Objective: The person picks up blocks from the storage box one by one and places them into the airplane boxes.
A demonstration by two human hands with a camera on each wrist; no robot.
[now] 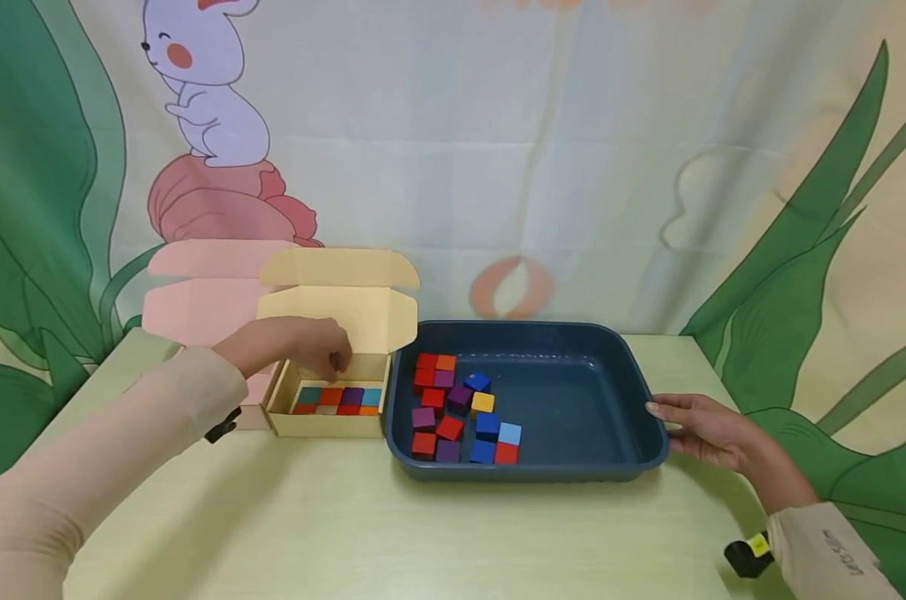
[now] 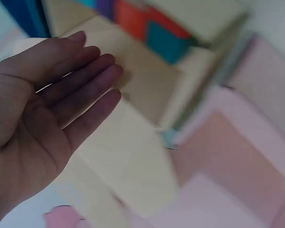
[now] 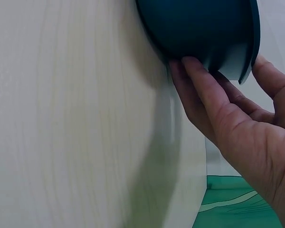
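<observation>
My left hand (image 1: 310, 343) is above a pale yellow cardboard box (image 1: 328, 427) with its lid raised. Inside that box lie colored cubes (image 1: 331, 397) in rows, among them teal, orange, purple and red. In the left wrist view, the fingers (image 2: 88, 90) are loosely bent with nothing visible in them. A dark blue plastic tray (image 1: 565, 408) stands to the right of the box, with several red, purple, blue, orange and yellow cubes (image 1: 460, 400) gathered in its left part. My right hand (image 3: 237, 114) holds the tray's right end, thumb at the rim and fingers against the outer wall.
A pink cardboard box (image 1: 254, 417), its lid raised too, sits left of the yellow one, partly hidden by my left arm. The light wooden table (image 1: 362, 533) runs back to a curtain (image 1: 453, 167) printed with a rabbit and leaves.
</observation>
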